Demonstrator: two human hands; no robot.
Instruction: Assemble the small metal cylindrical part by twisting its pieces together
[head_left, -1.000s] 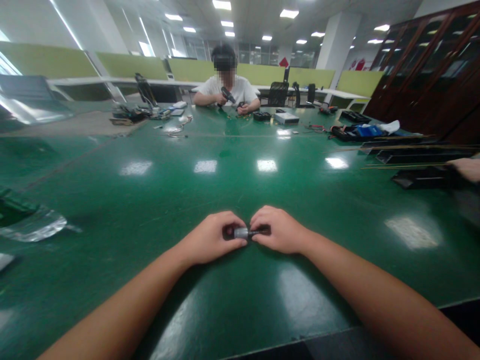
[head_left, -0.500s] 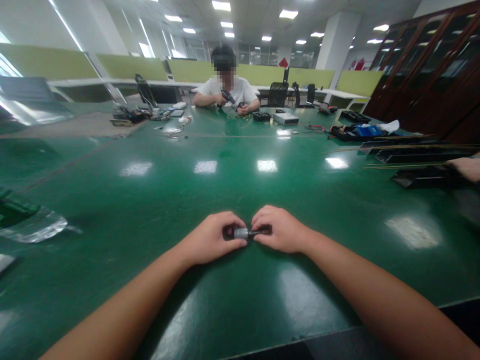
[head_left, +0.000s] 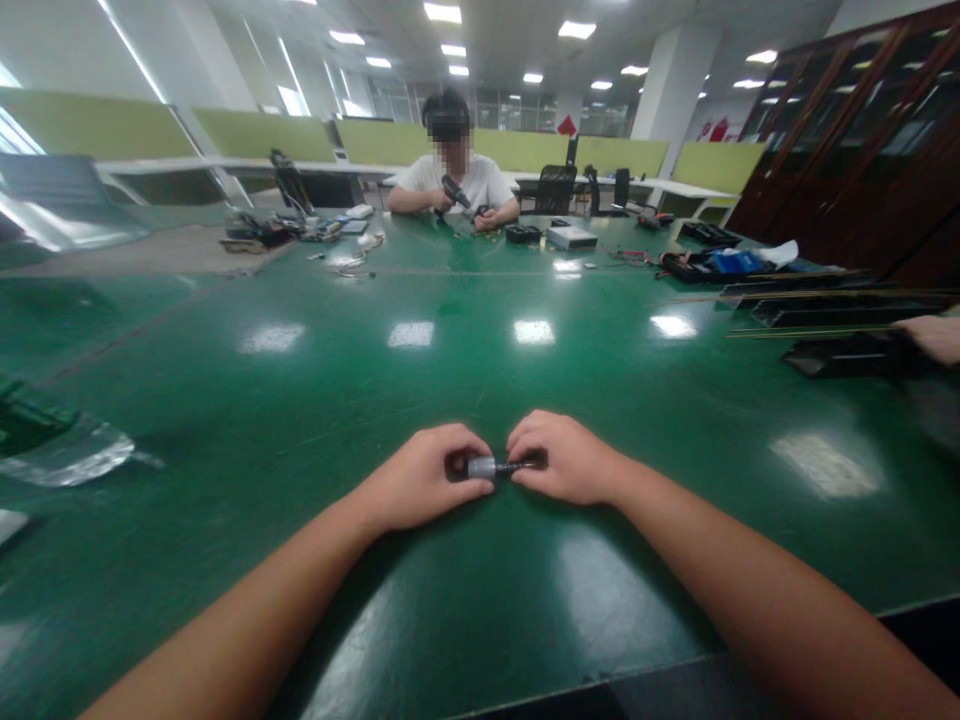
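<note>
Low over the green table, a small silver-grey cylinder lies level between my two hands. My left hand is curled around it, with thumb and fingers on its sides. A thin dark ridged shaft extends from the cylinder's right end. Around the shaft's far part, my right hand is closed, thumb below and fingers above. Both ends of the piece are partly hidden in my palms, so its exact kind cannot be told.
Opposite me sits a person with a power drill. At the right, another person's hand touches a black channel piece near thin rods. A clear plastic bottle lies at left. Tools fill a black tray.
My right hand has shifted slightly right, showing a little more of the dark shaft. My left hand and the cylinder stay in place.
</note>
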